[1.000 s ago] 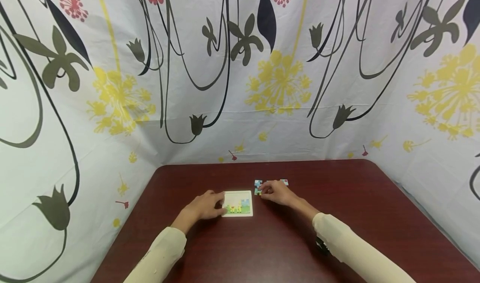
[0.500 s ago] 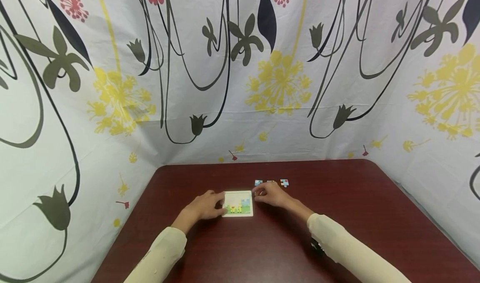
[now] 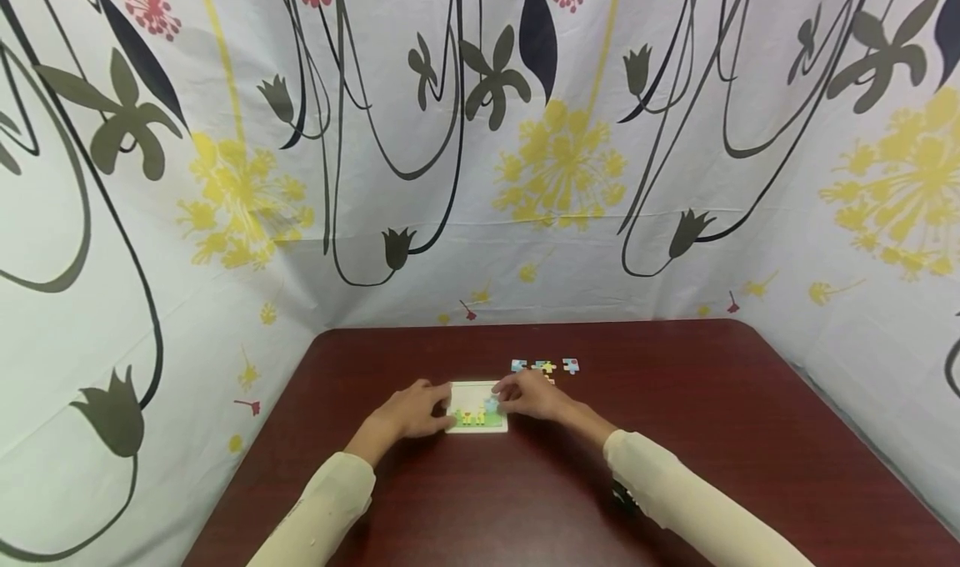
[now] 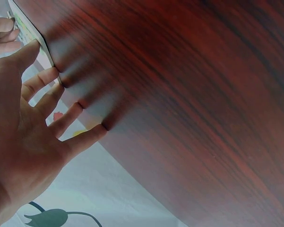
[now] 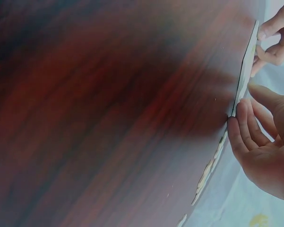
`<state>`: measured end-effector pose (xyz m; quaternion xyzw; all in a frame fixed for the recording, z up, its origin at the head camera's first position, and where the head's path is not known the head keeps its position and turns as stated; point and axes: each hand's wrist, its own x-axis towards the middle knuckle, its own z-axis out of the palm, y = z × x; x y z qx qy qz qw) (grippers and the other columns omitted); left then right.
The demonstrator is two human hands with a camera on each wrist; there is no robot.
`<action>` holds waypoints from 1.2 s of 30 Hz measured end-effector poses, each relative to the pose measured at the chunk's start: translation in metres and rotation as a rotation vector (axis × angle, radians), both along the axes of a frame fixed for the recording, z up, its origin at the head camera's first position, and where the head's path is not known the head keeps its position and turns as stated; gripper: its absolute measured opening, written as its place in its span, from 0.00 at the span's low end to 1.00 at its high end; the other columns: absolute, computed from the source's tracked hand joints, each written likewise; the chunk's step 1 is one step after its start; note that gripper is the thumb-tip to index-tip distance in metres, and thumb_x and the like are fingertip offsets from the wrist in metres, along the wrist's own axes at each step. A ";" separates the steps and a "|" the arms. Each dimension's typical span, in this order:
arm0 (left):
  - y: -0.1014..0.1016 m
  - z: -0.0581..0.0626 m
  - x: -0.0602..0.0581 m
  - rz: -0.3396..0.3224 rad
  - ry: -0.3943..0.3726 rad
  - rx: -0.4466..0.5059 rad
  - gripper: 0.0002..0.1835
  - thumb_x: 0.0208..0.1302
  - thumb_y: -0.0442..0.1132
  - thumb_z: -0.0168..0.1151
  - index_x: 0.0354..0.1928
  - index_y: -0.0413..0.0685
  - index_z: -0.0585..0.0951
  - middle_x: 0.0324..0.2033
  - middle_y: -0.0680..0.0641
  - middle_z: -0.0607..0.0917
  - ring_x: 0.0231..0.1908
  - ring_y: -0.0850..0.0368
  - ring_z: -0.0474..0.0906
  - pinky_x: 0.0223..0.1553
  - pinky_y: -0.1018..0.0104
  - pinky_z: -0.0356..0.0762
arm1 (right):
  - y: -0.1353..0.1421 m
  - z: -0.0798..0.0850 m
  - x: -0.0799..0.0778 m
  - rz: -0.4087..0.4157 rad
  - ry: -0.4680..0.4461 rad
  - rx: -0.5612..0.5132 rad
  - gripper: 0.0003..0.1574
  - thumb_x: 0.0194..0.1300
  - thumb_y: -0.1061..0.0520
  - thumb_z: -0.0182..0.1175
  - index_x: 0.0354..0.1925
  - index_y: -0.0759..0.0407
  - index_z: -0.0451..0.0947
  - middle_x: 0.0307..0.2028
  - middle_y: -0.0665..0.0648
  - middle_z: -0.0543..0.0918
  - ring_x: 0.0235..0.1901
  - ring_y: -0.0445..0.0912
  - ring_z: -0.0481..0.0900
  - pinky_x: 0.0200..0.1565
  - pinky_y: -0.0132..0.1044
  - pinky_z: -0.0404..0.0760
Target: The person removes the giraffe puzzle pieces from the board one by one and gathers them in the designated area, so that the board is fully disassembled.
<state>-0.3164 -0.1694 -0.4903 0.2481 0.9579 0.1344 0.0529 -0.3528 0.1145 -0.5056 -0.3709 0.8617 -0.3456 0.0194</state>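
A white puzzle tray [image 3: 468,396] lies on the table, its lower part and right side filled with a green, yellow and blue picture. At its left edge rests my left hand [image 3: 411,410], thumb on the tray's border. Its fingers [image 4: 90,138] are spread and fairly straight in the left wrist view, tips on the table and against the tray's side. My right hand [image 3: 534,396] is over the tray's right edge, thumb and fingertips together. Between them a small part of a puzzle piece [image 4: 10,15] shows in the left wrist view, mostly hidden.
Behind my right hand lie several loose pieces: a blue piece [image 3: 519,365], a yellowish piece [image 3: 546,367] and a blue-and-red piece [image 3: 571,366]. Another is partly covered by the hand. The dark red table [image 3: 480,500] ends at a flowered cloth [image 3: 360,300].
My right hand has taken a puzzle piece from the left end of the loose pieces and moved left and nearer, over the tray's right side. The left hand has stayed at the tray.
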 end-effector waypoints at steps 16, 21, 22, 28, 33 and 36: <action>0.002 0.000 -0.002 0.000 -0.008 -0.011 0.14 0.71 0.57 0.65 0.40 0.58 0.75 0.39 0.54 0.76 0.51 0.49 0.72 0.39 0.52 0.71 | -0.011 0.002 0.001 0.004 -0.040 0.083 0.19 0.64 0.61 0.73 0.52 0.69 0.86 0.42 0.62 0.89 0.40 0.51 0.88 0.42 0.34 0.83; 0.001 -0.001 -0.002 0.004 -0.013 -0.008 0.14 0.71 0.57 0.65 0.40 0.59 0.75 0.39 0.54 0.75 0.50 0.49 0.72 0.39 0.52 0.71 | -0.012 0.001 0.002 0.000 -0.043 0.076 0.18 0.64 0.61 0.73 0.51 0.67 0.86 0.41 0.61 0.88 0.38 0.48 0.86 0.41 0.32 0.82; 0.001 0.000 -0.001 0.004 -0.016 -0.004 0.14 0.71 0.57 0.66 0.40 0.58 0.75 0.39 0.53 0.75 0.50 0.48 0.72 0.38 0.52 0.71 | -0.012 0.000 0.002 -0.002 -0.045 0.072 0.18 0.64 0.61 0.74 0.51 0.67 0.86 0.41 0.61 0.88 0.38 0.47 0.86 0.41 0.32 0.82; 0.001 0.001 0.002 0.007 -0.016 -0.004 0.14 0.71 0.56 0.66 0.40 0.58 0.75 0.40 0.52 0.75 0.48 0.49 0.71 0.38 0.52 0.71 | -0.012 -0.004 0.003 -0.007 -0.017 0.052 0.18 0.62 0.61 0.75 0.50 0.66 0.86 0.42 0.61 0.85 0.38 0.48 0.85 0.40 0.34 0.83; 0.001 0.002 0.001 -0.002 -0.008 -0.012 0.14 0.71 0.56 0.65 0.40 0.58 0.75 0.39 0.53 0.75 0.50 0.49 0.72 0.38 0.52 0.71 | -0.011 -0.006 0.006 -0.029 -0.015 0.030 0.19 0.62 0.61 0.75 0.50 0.65 0.86 0.46 0.61 0.81 0.41 0.51 0.84 0.41 0.38 0.83; 0.001 0.002 0.001 -0.006 -0.006 -0.012 0.14 0.71 0.56 0.65 0.40 0.58 0.75 0.39 0.53 0.75 0.51 0.48 0.72 0.38 0.52 0.71 | -0.011 -0.007 0.006 -0.042 -0.017 0.025 0.19 0.62 0.60 0.75 0.51 0.63 0.85 0.47 0.60 0.83 0.44 0.52 0.85 0.44 0.40 0.84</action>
